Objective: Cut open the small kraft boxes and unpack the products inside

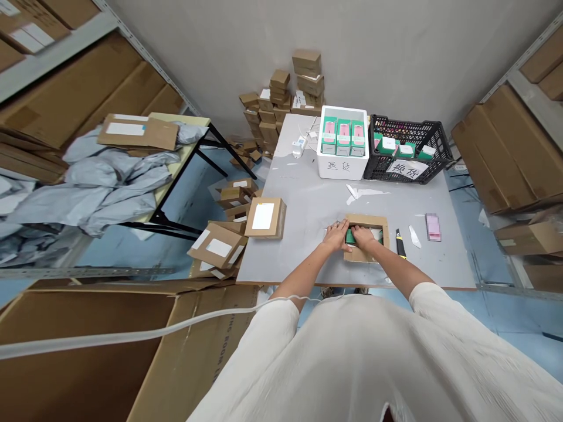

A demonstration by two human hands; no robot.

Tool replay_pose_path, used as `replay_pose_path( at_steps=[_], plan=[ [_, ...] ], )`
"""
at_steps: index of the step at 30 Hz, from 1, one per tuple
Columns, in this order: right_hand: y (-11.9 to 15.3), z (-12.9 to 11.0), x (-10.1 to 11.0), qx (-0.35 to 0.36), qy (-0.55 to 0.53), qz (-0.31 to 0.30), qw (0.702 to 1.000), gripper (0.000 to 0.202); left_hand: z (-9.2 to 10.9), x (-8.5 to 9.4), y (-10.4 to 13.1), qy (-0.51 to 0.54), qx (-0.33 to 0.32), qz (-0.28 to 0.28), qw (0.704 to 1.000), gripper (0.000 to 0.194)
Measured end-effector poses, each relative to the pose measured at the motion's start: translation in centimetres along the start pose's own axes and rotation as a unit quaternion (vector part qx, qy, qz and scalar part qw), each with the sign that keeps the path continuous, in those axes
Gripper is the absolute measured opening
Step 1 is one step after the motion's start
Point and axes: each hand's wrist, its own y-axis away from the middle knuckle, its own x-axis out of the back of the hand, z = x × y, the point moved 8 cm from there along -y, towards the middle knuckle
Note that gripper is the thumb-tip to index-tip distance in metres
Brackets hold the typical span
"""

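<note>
An open cardboard box (pixel 385 234) lies near the front edge of the grey table, its flaps folded outward. Inside it a green box (pixel 350 237) shows partly between my hands. My left hand (pixel 336 235) grips the left side of the cardboard box, fingers curled at its edge. Reaching down into the opening, my right hand (pixel 364 237) has its fingers closed at the green box; the fingertips are partly hidden. A black and yellow utility knife (pixel 400 244) lies just right of the cardboard box, beside a white paper scrap (pixel 414 237).
A white bin (pixel 342 166) and a black crate (pixel 410 153) holding green boxes stand at the back. Pink cards (pixel 433 227) lie right; a sealed carton (pixel 265 218) sits left. A white cable (pixel 176 325) crosses low in front of me. Cartons (pixel 220 243) crowd the floor left.
</note>
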Motion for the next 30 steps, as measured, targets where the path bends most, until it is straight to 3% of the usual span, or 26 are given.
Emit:
replay_pose_path(
  at_steps=[7,13,17,23,30],
  plan=[
    [-0.1,-0.2,0.1,0.0,0.003,-0.01,1.0,0.068,-0.2,0.0,0.1,-0.004,0.007,-0.003,1.0,0.149],
    [1.4,0.5,1.1,0.01,-0.01,-0.005,1.0,0.063,-0.4,-0.5,-0.4,-0.015,0.009,0.006,1.0,0.149],
    [3.0,1.9,2.4,0.011,-0.039,0.029,0.999,0.054,-0.6,-0.8,-0.7,-0.019,0.01,0.008,1.0,0.152],
    [5.0,4.8,3.3,-0.02,-0.142,0.084,0.986,0.065,-0.5,-0.4,-0.6,-0.016,0.007,0.007,1.0,0.153],
    [7.1,7.9,4.7,-0.076,-0.279,0.194,0.937,0.07,-0.4,-0.1,-0.7,-0.028,0.013,-0.003,1.0,0.151]
  ],
)
